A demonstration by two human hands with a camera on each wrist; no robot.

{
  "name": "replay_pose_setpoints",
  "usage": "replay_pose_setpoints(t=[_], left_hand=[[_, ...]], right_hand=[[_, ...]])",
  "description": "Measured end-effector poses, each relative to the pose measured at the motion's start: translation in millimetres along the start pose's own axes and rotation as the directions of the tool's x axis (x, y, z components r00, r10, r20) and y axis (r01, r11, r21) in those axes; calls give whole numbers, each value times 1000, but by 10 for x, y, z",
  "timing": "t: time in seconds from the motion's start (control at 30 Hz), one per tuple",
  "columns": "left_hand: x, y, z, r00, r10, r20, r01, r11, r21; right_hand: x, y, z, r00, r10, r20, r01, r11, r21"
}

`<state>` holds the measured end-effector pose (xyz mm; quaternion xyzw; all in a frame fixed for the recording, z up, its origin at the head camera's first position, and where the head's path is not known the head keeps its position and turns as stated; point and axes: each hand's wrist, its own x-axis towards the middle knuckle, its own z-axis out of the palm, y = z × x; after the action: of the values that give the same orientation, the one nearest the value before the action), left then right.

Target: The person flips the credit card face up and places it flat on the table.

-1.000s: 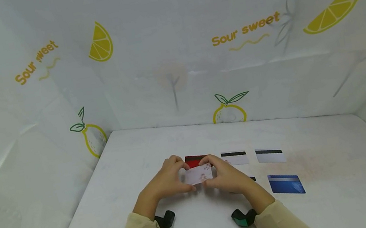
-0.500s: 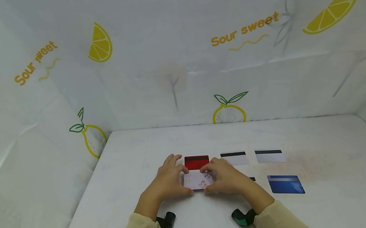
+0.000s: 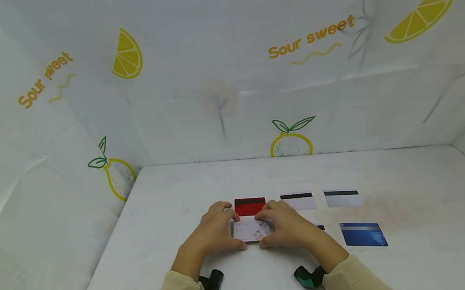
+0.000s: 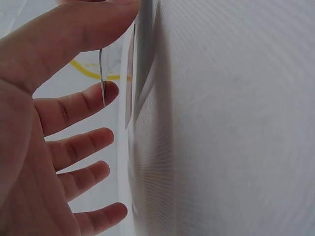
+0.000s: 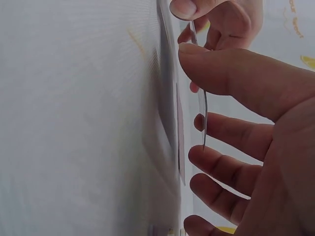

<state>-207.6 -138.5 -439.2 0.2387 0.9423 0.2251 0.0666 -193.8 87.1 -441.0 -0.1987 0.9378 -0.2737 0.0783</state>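
Observation:
A pale plastic card [image 3: 250, 229] with a pink floral print and small lettering is held between both hands in the head view. My left hand [image 3: 219, 228] pinches its left side with thumb and index finger; the other fingers spread apart in the left wrist view. At the right side, my right hand [image 3: 286, 225] grips the card in the same way. Seen edge-on in the right wrist view, the card [image 5: 204, 115] stays apart from the table surface. Just beyond it lies a red card [image 3: 250, 206] with a dark stripe.
Two white cards with black stripes, one nearer [image 3: 298, 201] and one farther right [image 3: 344, 198], lie on the white table [image 3: 436, 234]. A blue card [image 3: 364, 234] rests in front of them. My right hand mostly covers another striped card [image 3: 321, 227]. A lemon-print sheet [image 3: 183, 71] surrounds the table.
Both hands have brought the pale card a little toward me and turned its face, uncovering more of the red card. Over the last half second they barely move.

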Motion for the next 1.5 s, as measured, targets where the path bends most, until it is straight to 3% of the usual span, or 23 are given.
replay_pose_setpoints(t=[0.3,0.73,1.5], left_hand=[[-11,17,-16,999,-14,33,15,1000,-6],[-13,14,20,998,-31,48,28,998,51],[-19,13,4,996,-58,66,57,998,13]], right_hand=[[-11,3,6,999,-48,-13,48,999,-10],[-16,0,28,999,-36,23,37,999,-23],[-3,10,44,999,-30,28,31,999,-21]])
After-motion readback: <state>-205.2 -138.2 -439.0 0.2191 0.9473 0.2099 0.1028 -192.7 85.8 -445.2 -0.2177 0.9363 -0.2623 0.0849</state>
